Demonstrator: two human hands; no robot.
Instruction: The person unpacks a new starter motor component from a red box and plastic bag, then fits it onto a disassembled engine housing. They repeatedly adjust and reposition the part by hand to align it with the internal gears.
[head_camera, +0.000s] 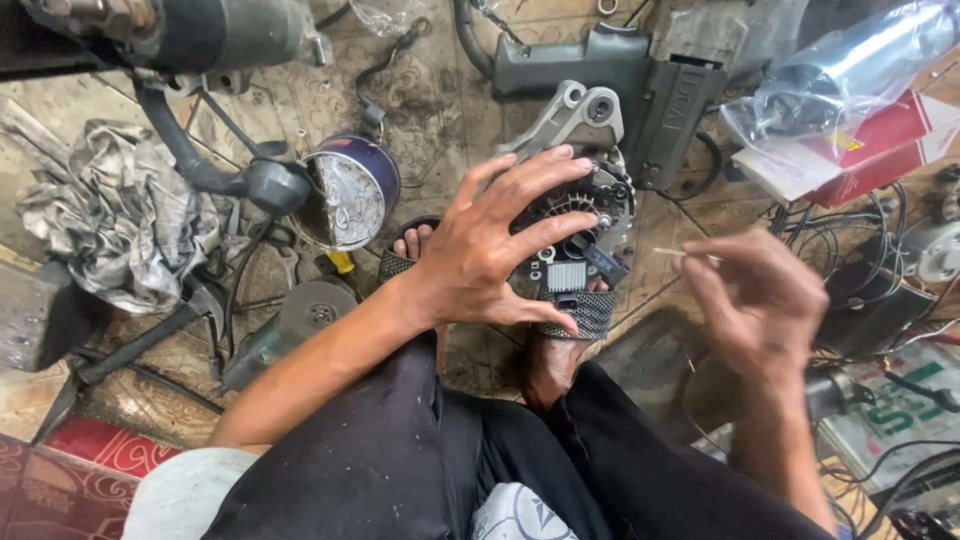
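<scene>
Alternator (590, 205) between the feet, tin can (350, 195) to its left, crumpled rag (120, 205) farther left.

A crumpled grey rag (118, 215) lies at nine o'clock, an open tin can (350, 192) near eleven, a red box (880, 140) at two.

The left hand's (495, 245) fingers (540, 180) hid much of the alternator (590, 215); the right hand (765, 300) was motion-blurred.

The person wears black trousers (400, 450), a pale short sleeve (185, 490) and woven sandals (585, 312).
</scene>
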